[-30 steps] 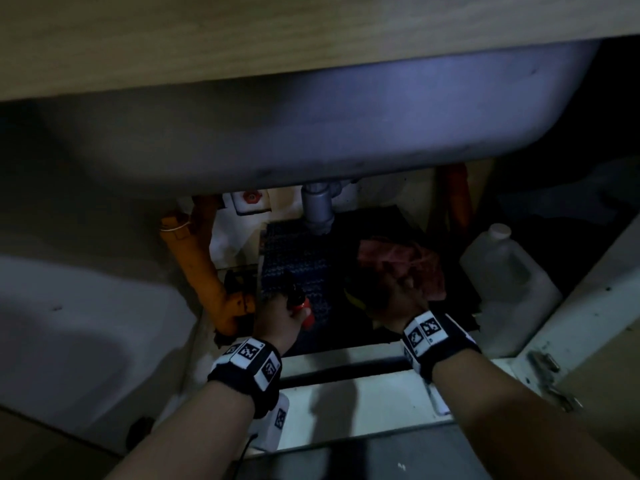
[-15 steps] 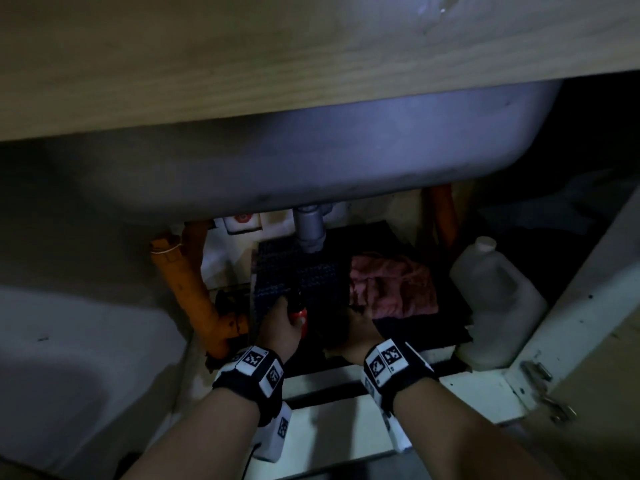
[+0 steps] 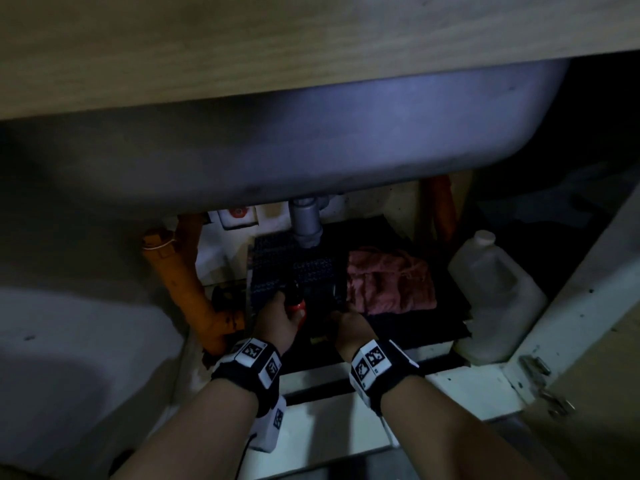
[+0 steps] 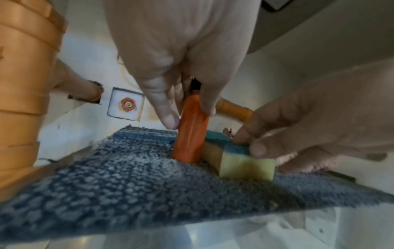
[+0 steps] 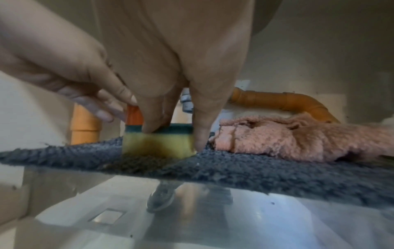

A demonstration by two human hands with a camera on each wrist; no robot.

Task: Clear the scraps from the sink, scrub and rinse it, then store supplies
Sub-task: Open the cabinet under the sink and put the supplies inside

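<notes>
Under the sink basin [image 3: 311, 143], my left hand [image 3: 277, 320] grips an orange bottle [image 4: 192, 133] that stands upright on a blue-grey mat [image 4: 127, 182]. The bottle [image 3: 297, 306] shows red in the dim head view. My right hand [image 3: 348, 329] pinches a yellow sponge [image 5: 158, 143] with a green scrub top, thumb and fingers on its sides. The sponge [image 4: 243, 163] rests on the mat, touching the bottle's right side. A pink cloth [image 3: 388, 284] lies on the mat just right of the sponge [image 3: 320, 339].
A grey drain pipe [image 3: 306, 223] hangs over the mat's back. Orange pipes [image 3: 187, 282] run down on the left and another [image 3: 441, 209] at the back right. A white plastic jug [image 3: 491, 296] stands at the right, by the cabinet frame with a hinge [image 3: 536, 367].
My right hand has moved left off the pink cloth and now holds the sponge down beside the bottle. The left hand has stayed on the bottle. The head view has dropped lower.
</notes>
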